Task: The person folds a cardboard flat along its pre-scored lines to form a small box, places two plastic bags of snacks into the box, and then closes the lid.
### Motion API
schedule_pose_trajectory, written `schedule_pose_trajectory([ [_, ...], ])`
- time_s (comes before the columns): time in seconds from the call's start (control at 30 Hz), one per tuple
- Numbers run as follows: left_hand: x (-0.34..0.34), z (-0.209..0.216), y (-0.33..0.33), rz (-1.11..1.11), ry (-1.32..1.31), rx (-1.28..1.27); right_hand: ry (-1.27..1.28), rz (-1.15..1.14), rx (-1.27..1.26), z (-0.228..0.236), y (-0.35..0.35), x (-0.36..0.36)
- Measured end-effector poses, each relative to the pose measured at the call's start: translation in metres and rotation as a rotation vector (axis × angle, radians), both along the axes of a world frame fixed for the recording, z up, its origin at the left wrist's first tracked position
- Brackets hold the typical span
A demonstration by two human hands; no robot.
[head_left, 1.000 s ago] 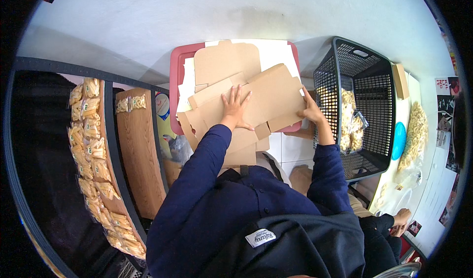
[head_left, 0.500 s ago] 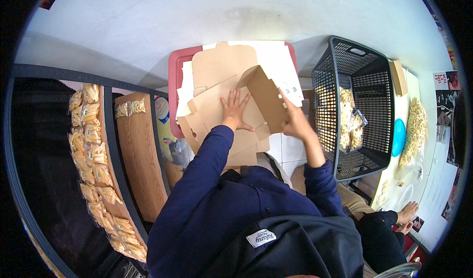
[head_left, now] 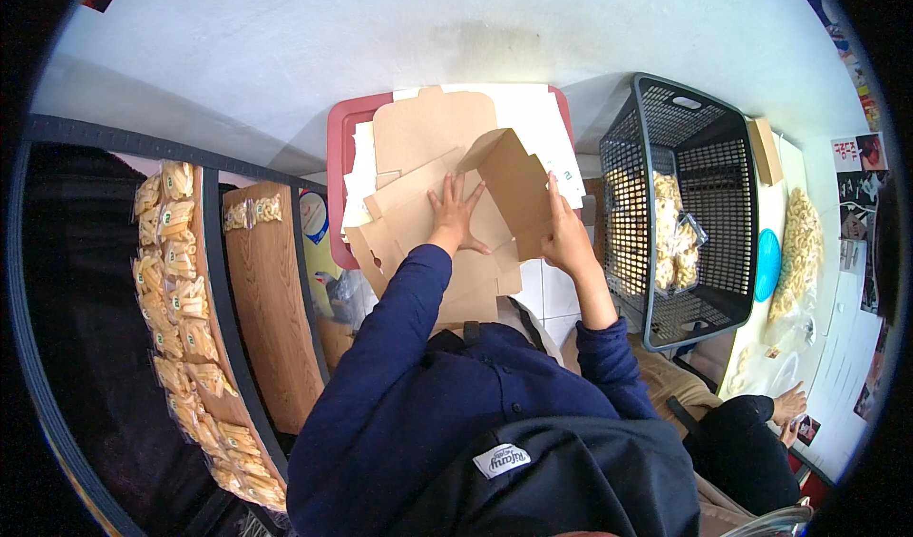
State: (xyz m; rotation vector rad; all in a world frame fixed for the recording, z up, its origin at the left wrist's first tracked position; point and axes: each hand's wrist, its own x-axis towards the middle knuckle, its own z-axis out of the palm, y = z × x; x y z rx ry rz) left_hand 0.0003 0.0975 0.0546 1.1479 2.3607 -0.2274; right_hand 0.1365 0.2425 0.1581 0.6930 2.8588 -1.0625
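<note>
Nearest you, your dark apron (head_left: 590,489) carries a white label (head_left: 502,460) with dark lettering. Your left hand (head_left: 458,218) lies flat on the brown cardboard (head_left: 418,204), fingers spread apart. Your right hand (head_left: 571,242) is at the outer edge of its raised panel (head_left: 518,185), index finger stretched along it and thumb near the lower corner; you cannot tell whether the fingers clamp it, since some are hidden.

The cardboard lies on a red-rimmed tabletop (head_left: 340,128), covers its near edge and overhangs toward you. Where its layers overlap, you cannot tell whether the rounded flap (head_left: 435,123) belongs to the same piece. White sheets (head_left: 528,114) show beyond; one has small green print beside your right fingertips.

To the right, white floor tiles (head_left: 559,294) show in the gap before the black basket (head_left: 728,175), whose mesh partly veils snack bags (head_left: 668,209). Past it, a co-worker's hand (head_left: 789,404) is at the rim of view. Leftward, a shelf's bags (head_left: 185,294) bear small green marks.
</note>
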Motion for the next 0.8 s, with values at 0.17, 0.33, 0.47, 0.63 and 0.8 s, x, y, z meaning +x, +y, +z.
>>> schedule_pose_trajectory([
  [0.17,-0.002,0.007,0.008,-0.018,0.027,-0.096,0.076,0.061,0.031,0.001,-0.008,-0.001],
  [0.33,-0.005,0.001,0.02,-0.045,0.046,-0.217,0.04,0.15,0.115,0.004,-0.032,-0.002],
  [0.47,-0.011,-0.027,0.021,-0.095,0.082,-0.275,0.097,0.164,0.154,0.001,-0.057,-0.003],
  [0.63,-0.014,-0.047,0.013,-0.174,0.118,-0.235,0.052,0.253,0.269,-0.006,-0.082,-0.003],
  [0.8,-0.021,-0.037,-0.015,-0.089,-0.06,-0.013,-0.064,0.352,0.279,-0.016,-0.102,-0.006],
])
